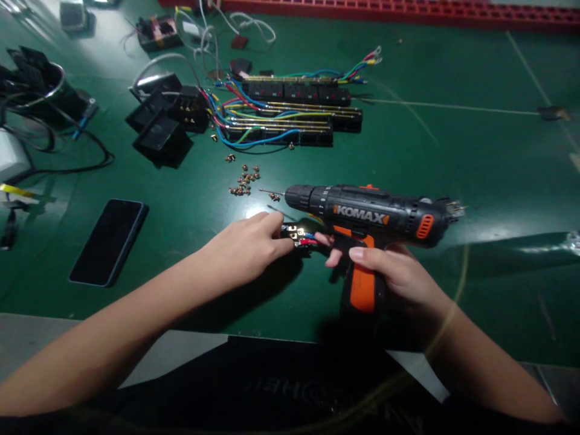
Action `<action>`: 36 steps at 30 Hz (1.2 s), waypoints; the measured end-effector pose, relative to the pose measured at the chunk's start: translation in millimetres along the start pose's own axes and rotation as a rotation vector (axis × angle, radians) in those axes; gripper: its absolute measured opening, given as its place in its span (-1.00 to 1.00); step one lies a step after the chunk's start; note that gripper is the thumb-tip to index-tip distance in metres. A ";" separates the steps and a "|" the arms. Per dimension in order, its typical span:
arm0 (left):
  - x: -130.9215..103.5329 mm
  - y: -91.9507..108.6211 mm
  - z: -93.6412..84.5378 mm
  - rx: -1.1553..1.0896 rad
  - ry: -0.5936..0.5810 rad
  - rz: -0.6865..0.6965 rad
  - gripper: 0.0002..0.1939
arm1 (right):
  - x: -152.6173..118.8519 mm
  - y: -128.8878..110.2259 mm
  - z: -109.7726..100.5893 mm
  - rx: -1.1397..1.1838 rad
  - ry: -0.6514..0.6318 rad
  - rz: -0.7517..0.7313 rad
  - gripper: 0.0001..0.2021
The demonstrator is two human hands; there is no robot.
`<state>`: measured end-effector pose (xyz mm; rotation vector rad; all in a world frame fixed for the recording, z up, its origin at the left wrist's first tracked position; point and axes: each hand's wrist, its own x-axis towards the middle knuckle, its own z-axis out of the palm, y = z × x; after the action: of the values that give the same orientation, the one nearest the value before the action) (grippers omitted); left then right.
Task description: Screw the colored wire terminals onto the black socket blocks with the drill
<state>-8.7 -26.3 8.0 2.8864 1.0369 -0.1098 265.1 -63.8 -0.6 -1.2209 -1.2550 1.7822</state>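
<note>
My right hand (pixel 401 272) is wrapped round the grip of a black and orange cordless drill (pixel 362 208), whose thin bit points left. A couple of that hand's fingers stretch out beside red and blue wires. With bent fingers, my left hand (pixel 256 244) pinches a small black socket piece with brass contacts (pixel 294 232), where the wires end; much of the piece is hidden by the fingers. Just beyond the hands, near the tip of the bit, lies a loose cluster of small brass screws (pixel 246 177). The bit touches nothing that I can make out.
Wired black socket strips (pixel 281 130) lie at the back, with black box housings (pixel 163 136) to their left. A phone (pixel 109 241) rests at the left. Behind it stand a metal container (pixel 54 90) and black cables. A red perforated rail (pixel 408 12) borders the green table (pixel 475 181).
</note>
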 end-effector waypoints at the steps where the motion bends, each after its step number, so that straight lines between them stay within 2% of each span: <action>1: -0.7 -0.2 1.9 0.000 0.013 0.001 -0.66 | -0.2 -1.4 0.0 0.034 0.006 0.008 -0.74; 6: -1.7 -0.7 7.3 0.008 0.072 0.012 -0.66 | 1.5 -2.1 3.7 0.165 -0.018 0.042 -0.76; 10: -0.9 0.7 6.2 0.000 0.073 0.012 -0.65 | 2.2 1.7 5.2 0.108 -0.021 0.059 -0.76; 15: -1.2 3.3 4.0 -0.017 0.079 0.000 -0.65 | 2.1 4.5 4.9 0.064 -0.111 0.012 -0.75; 20: -2.8 4.4 7.5 -0.059 0.089 -0.052 -0.63 | 4.7 5.8 4.5 0.001 -0.142 0.059 -0.73; 25: -3.5 -1.9 13.9 -0.206 0.121 -0.072 -0.56 | 8.2 5.1 4.6 -0.023 -0.139 0.035 -0.73; 28: -0.3 -7.1 11.0 -0.271 0.094 -0.065 -0.55 | 9.6 2.9 6.1 -0.012 -0.127 0.031 -0.74; 33: 9.8 -11.2 -0.6 -0.229 -0.026 -0.041 -0.57 | 10.5 1.3 6.9 0.003 -0.113 0.043 -0.73; 36: 12.6 -12.2 -2.0 -0.208 -0.053 -0.021 -0.57 | 10.6 1.8 7.1 -0.002 -0.117 0.048 -0.72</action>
<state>-6.7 -8.7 8.4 2.6729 1.0044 -0.0743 254.6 -57.7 -4.9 -1.1709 -1.3031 1.9114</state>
